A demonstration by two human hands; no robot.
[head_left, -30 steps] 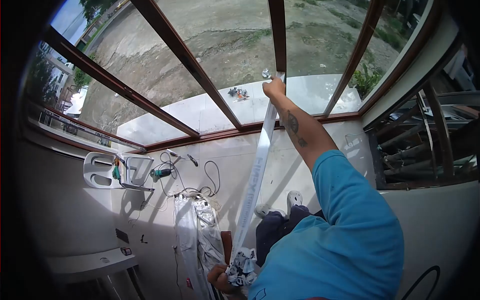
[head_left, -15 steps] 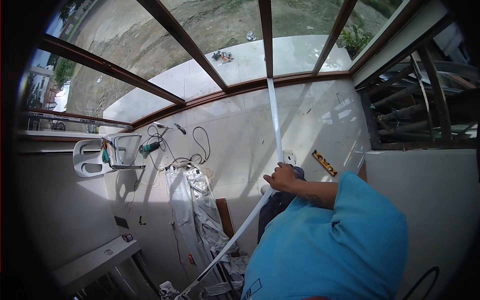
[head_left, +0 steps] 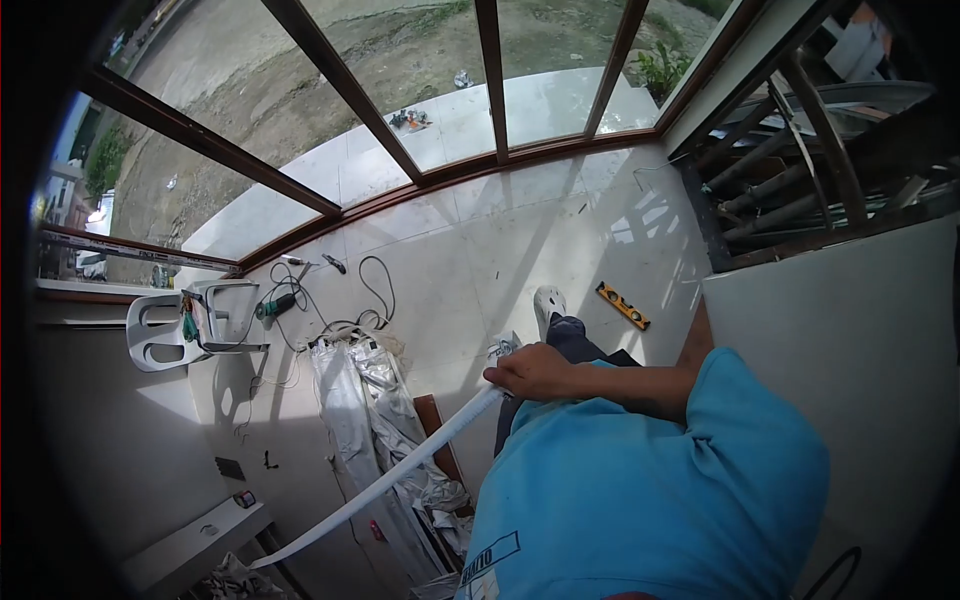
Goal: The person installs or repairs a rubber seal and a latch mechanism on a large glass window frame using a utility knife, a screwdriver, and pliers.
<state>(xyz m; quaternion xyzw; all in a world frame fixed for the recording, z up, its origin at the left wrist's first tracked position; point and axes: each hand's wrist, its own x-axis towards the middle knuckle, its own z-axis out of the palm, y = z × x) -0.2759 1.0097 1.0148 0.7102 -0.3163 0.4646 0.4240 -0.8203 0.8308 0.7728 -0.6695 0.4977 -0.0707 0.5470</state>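
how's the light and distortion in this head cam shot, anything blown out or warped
Head view: strong fisheye, so the brown window frame bows and the corners go black. Hard sunlight throws frame shadows across the glossy pale tiled floor, with glare near the window. The right hand gripping the long white plastic strip is sharp; the left hand is hidden.

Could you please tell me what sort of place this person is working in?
Probably an unfinished balcony under fit-out: brown-framed glazing, a corded power drill and yellow spirit level on the pale tiled floor.
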